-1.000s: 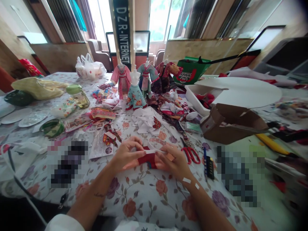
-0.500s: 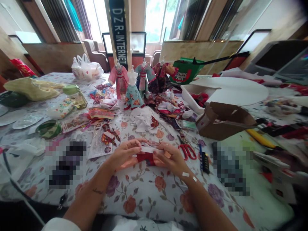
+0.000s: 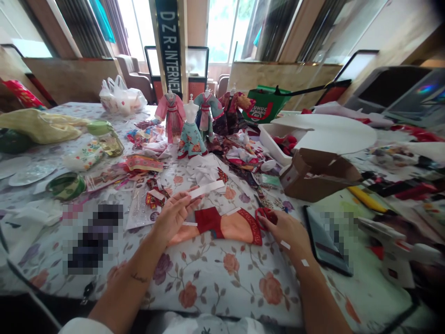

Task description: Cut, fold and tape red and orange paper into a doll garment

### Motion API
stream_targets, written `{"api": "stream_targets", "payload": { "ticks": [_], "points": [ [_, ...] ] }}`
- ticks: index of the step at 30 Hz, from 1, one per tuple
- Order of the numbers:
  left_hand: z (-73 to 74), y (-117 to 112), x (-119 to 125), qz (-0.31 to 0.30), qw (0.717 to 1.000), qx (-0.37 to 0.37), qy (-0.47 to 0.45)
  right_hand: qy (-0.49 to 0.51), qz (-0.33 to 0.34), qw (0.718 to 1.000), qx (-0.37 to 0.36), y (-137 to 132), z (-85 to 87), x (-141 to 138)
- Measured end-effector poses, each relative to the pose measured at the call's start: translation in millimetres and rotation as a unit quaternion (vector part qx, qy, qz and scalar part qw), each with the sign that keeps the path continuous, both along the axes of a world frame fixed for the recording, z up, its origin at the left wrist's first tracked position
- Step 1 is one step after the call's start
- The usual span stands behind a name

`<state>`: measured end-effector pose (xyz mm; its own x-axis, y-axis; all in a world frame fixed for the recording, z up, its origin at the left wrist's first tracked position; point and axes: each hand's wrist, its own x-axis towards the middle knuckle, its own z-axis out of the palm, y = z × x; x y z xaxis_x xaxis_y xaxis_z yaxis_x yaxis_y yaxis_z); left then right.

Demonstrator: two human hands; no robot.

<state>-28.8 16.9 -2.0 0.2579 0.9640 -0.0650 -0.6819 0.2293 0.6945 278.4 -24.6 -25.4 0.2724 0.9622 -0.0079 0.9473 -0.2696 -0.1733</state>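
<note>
My left hand (image 3: 175,212) pinches one end of a narrow white strip (image 3: 210,189), which points up to the right above the tablecloth. My right hand (image 3: 288,227) is at the red-handled scissors (image 3: 263,215), with fingers closed around the handles; part of them is hidden by the fingers. Between both hands a small orange and red doll garment (image 3: 238,226) lies flat, its left end partly behind my left hand. Short white strips lie along its edges. Small white pieces stick to my right wrist.
Behind stand small dress forms in doll robes (image 3: 190,134) among fabric scraps. A cardboard box (image 3: 313,178) and a white foam box (image 3: 274,141) are at the right, near a tablet (image 3: 330,246) and a white glue gun (image 3: 396,246). A green tape roll (image 3: 66,186) lies left.
My right hand has let go of the white strip and moved right to the scissors. My left hand keeps the strip, now raised, and the garment is more uncovered.
</note>
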Motion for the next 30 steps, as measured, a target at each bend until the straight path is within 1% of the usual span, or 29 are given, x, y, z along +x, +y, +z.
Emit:
{"api": "stream_targets", "payload": {
  "ticks": [2, 3, 4, 5, 6, 7, 8, 9, 10, 12, 13, 14, 15, 16, 18, 21, 25, 30],
  "points": [
    [-0.7, 0.3, 0.1, 0.002, 1.000, -0.008, -0.012, 0.016, -0.015, 1.000, 0.003, 1.1, 1.1, -0.4],
    [-1.0, 0.3, 0.4, 0.002, 1.000, -0.011, -0.018, 0.033, -0.031, 0.999, 0.023, 1.4, 2.1, -0.1],
    [-1.3, 0.2, 0.9, 0.002, 1.000, -0.013, -0.025, 0.065, -0.056, 0.995, 0.058, 1.2, 3.6, 0.1],
    [-1.5, 0.0, 1.6, 0.004, 0.999, -0.015, -0.031, 0.117, -0.082, 0.984, 0.101, 0.4, 5.5, -0.5],
    [-1.6, -0.4, 2.5, 0.007, 0.999, -0.017, -0.038, 0.195, -0.105, 0.964, 0.147, -1.0, 8.0, -2.8],
    [-1.7, -0.8, 3.6, 0.010, 0.999, -0.019, -0.044, 0.287, -0.119, 0.932, 0.186, -3.2, 10.9, -7.4],
    [-1.8, -1.4, 4.7, 0.013, 0.998, -0.021, -0.050, 0.390, -0.110, 0.892, 0.202, -6.0, 14.1, -14.8],
    [-1.9, -2.1, 5.9, 0.015, 0.998, -0.025, -0.055, 0.489, -0.081, 0.845, 0.201, -9.4, 17.4, -25.1],
    [-2.1, -2.9, 7.1, 0.015, 0.998, -0.029, -0.059, 0.566, -0.036, 0.803, 0.180, -13.2, 20.5, -38.0],
    [-2.7, -4.3, 9.4, 0.014, 0.997, -0.036, -0.066, 0.660, 0.068, 0.743, 0.089, -21.3, 25.3, -68.4],
    [-3.1, -4.9, 10.4, 0.014, 0.997, -0.040, -0.069, 0.683, 0.111, 0.721, 0.039, -25.0, 26.6, -84.1],
    [-3.4, -5.5, 11.3, 0.014, 0.996, -0.043, -0.073, 0.692, 0.147, 0.706, -0.021, -28.2, 27.2, -98.8],
    [-3.5, -5.9, 12.1, 0.013, 0.996, -0.047, -0.075, 0.694, 0.170, 0.696, -0.063, -30.8, 27.0, -111.8],
    [-3.4, -6.4, 12.9, 0.013, 0.996, -0.051, -0.077, 0.700, 0.180, 0.687, -0.075, -32.5, 26.1, -122.5],
    [-2.8, -7.2, 14.0, 0.017, 0.995, -0.060, -0.078, 0.721, 0.174, 0.666, -0.074, -33.6, 22.5, -136.8],
    [-1.0, -8.6, 15.3, 0.024, 0.994, -0.068, -0.079, 0.751, 0.140, 0.642, -0.064, -31.0, 15.7, -144.1],
    [0.3, -10.9, 16.4, 0.021, 0.995, -0.068, -0.077, 0.763, 0.118, 0.631, -0.067, -25.7, 11.3, -145.3],
    [-0.6, -13.7, 17.2, -0.001, 0.997, -0.048, -0.053, 0.777, 0.098, 0.619, -0.049, -22.0, 16.2, -149.6]
  ]
}}
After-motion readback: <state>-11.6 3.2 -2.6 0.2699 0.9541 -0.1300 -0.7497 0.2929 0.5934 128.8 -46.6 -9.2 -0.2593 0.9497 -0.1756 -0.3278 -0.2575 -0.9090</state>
